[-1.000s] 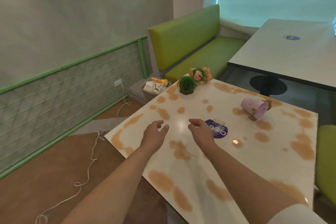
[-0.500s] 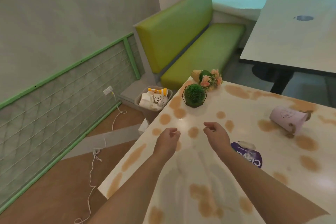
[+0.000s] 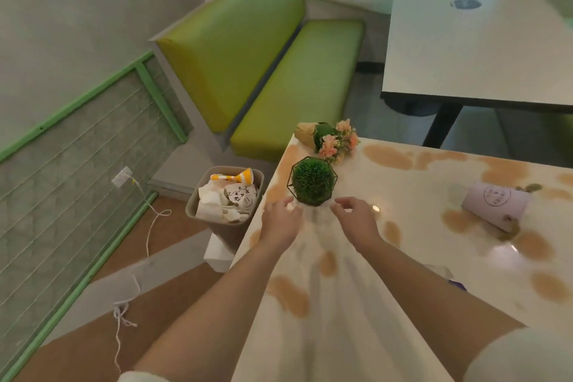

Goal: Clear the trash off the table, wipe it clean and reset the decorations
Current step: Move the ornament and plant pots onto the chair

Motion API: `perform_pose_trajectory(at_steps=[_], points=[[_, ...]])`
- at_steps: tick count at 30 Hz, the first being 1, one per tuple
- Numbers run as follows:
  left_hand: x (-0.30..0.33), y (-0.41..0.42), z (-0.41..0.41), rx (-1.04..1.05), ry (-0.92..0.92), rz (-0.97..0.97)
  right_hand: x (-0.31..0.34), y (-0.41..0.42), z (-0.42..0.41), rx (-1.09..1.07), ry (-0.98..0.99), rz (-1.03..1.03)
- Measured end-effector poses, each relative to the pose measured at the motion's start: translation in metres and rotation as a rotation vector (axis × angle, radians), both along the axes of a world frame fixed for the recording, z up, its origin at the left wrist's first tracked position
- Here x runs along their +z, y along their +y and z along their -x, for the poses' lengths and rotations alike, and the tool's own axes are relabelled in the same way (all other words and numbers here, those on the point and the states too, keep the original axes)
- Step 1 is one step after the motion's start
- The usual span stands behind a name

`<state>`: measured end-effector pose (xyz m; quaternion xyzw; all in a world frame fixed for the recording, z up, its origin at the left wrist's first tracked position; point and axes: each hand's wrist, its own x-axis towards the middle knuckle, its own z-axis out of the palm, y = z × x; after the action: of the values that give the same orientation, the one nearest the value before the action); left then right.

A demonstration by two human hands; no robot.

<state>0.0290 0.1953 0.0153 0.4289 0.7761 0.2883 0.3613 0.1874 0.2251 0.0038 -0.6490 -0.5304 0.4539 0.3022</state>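
Two bare hands, left hand (image 3: 279,222) and right hand (image 3: 356,220), fingers loosely curled and holding nothing, flanking the round green grass ball in a black wire frame (image 3: 312,181), near the corner of the white brown-stained table (image 3: 356,335), pink flower bouquet (image 3: 333,139) lying beyond, pale pink cup (image 3: 493,205) tipped over at right, paper-filled bin (image 3: 228,205) beside the table

On the desk (image 3: 356,304), the grass ball (image 3: 312,181) stands near the left edge, the flower bunch (image 3: 328,139) lying just behind it at the corner. A tipped cup (image 3: 496,205) lies well to the right. A bin (image 3: 224,205) stands on the floor left of the desk, a bench (image 3: 279,77) behind it.
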Motion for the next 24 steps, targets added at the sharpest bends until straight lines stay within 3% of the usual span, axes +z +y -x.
perform_pose_trajectory(at_steps=[11,24], points=[[-0.024,0.082,0.032,-0.109,-0.022,0.071,-0.015,0.070,0.037,-0.103,-0.092,0.017],[-0.026,0.090,0.023,-0.166,-0.095,0.009,-0.020,0.058,0.040,-0.284,0.083,0.013]])
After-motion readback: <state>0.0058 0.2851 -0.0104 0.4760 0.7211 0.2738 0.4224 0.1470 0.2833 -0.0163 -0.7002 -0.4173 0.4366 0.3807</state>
